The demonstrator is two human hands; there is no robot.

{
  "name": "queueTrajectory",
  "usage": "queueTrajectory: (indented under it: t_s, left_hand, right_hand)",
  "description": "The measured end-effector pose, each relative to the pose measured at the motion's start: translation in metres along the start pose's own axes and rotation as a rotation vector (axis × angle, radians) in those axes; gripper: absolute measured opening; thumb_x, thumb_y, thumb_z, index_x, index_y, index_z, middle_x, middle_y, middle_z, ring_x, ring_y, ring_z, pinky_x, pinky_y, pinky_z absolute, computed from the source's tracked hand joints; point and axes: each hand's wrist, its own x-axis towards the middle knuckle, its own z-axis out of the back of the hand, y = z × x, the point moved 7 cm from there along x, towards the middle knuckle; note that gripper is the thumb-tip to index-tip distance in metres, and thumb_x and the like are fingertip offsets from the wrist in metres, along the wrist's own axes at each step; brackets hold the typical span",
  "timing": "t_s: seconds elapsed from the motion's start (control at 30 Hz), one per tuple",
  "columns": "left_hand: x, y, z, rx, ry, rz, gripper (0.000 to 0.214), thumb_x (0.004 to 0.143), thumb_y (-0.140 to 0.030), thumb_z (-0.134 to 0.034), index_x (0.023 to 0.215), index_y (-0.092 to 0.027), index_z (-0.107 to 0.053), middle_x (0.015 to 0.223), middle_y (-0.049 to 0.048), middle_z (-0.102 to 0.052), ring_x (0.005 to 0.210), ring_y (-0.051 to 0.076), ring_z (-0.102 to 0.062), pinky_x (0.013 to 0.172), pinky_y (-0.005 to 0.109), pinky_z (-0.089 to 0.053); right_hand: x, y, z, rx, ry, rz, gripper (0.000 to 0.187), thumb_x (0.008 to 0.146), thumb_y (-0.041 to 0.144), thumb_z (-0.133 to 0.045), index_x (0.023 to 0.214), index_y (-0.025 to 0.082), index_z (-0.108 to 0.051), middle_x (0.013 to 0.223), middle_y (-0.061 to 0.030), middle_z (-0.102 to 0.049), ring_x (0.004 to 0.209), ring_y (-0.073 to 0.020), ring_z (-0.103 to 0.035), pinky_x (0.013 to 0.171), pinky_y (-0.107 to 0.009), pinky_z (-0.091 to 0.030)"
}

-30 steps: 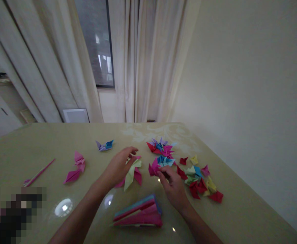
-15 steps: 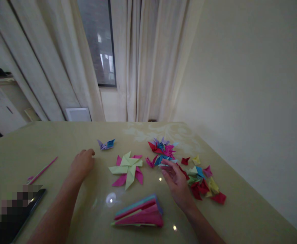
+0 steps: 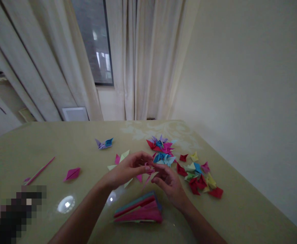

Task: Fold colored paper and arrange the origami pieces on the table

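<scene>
My left hand point(image 3: 126, 169) and my right hand point(image 3: 167, 181) meet above the table, both pinching a small pink folded paper piece point(image 3: 148, 168) between their fingertips. Beneath my left hand lies a green and pink paper pinwheel point(image 3: 121, 158), partly hidden by it. Just beyond my right hand sits a cluster of blue, red and purple folded pieces point(image 3: 162, 150). A stack of coloured paper sheets point(image 3: 139, 211) lies in front of my wrists.
Several loose folded pieces in red, yellow, green and blue point(image 3: 201, 178) are scattered to the right. A purple-blue folded piece point(image 3: 104, 143), a pink folded piece point(image 3: 72, 174) and a pink stick point(image 3: 39, 173) lie to the left. The table edge runs along the right.
My left hand came back from the left side of the table to the middle. Both hands now pinch a small pink piece together above the pinwheel.
</scene>
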Motion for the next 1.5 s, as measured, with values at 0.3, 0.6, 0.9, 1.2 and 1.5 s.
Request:
queueTrajectory:
  t_s: [0.3,0.6,0.9,1.2,1.5]
  left_hand:
    - [-0.002,0.02,0.098,0.802,-0.588,0.013,0.033,0.1,-0.035,-0.055,0.126,-0.021,-0.069,0.125,0.0102,-0.074,0.116,0.026,-0.07,0.101,0.042,-0.058]
    - [-0.051,0.063,0.181,1.157,-0.904,0.249,0.044,0.097,-0.017,-0.046,0.139,-0.017,-0.063,0.163,0.0214,-0.043,0.149,0.042,-0.041,0.115,0.067,-0.038]
    - [-0.046,0.07,0.187,1.184,-0.842,0.219,0.027,0.092,-0.015,-0.047,0.108,-0.016,-0.068,0.121,0.0178,-0.069,0.115,0.033,-0.065,0.108,0.048,-0.047]
    - [-0.033,0.015,0.174,0.881,-0.849,0.041,0.027,0.085,-0.041,-0.066,0.1,-0.021,-0.056,0.088,0.0038,-0.066,0.083,0.024,-0.067,0.081,0.038,-0.057]
    - [0.009,0.007,-0.011,0.233,0.06,-0.129,0.02,0.09,-0.033,-0.076,0.103,-0.019,-0.07,0.097,0.0021,-0.07,0.086,0.016,-0.065,0.078,0.028,-0.052]
  right_hand:
    - [0.005,-0.004,0.014,0.011,-0.101,-0.082,0.03,0.086,0.049,-0.083,0.089,0.021,-0.076,0.078,-0.0035,-0.077,0.065,-0.0162,-0.07,0.06,-0.025,-0.054]
    - [0.009,-0.012,0.049,-0.009,-0.354,-0.082,0.054,0.083,0.055,-0.084,0.122,0.021,-0.069,0.121,-0.0155,-0.078,0.071,-0.0224,-0.078,0.059,-0.03,-0.056]
    - [0.007,-0.02,0.044,-0.127,-0.295,-0.085,0.038,0.088,0.054,-0.078,0.104,0.019,-0.074,0.089,-0.0063,-0.076,0.061,-0.0164,-0.069,0.054,-0.026,-0.049]
    - [0.007,-0.014,0.031,-0.108,-0.205,-0.081,0.037,0.09,0.055,-0.077,0.101,0.02,-0.073,0.083,-0.0042,-0.072,0.062,-0.0153,-0.064,0.058,-0.027,-0.05]
    - [0.005,-0.019,0.009,0.077,-0.014,-0.149,0.051,0.082,0.061,-0.083,0.114,0.023,-0.07,0.083,-0.0017,-0.072,0.062,-0.0142,-0.063,0.056,-0.025,-0.049]
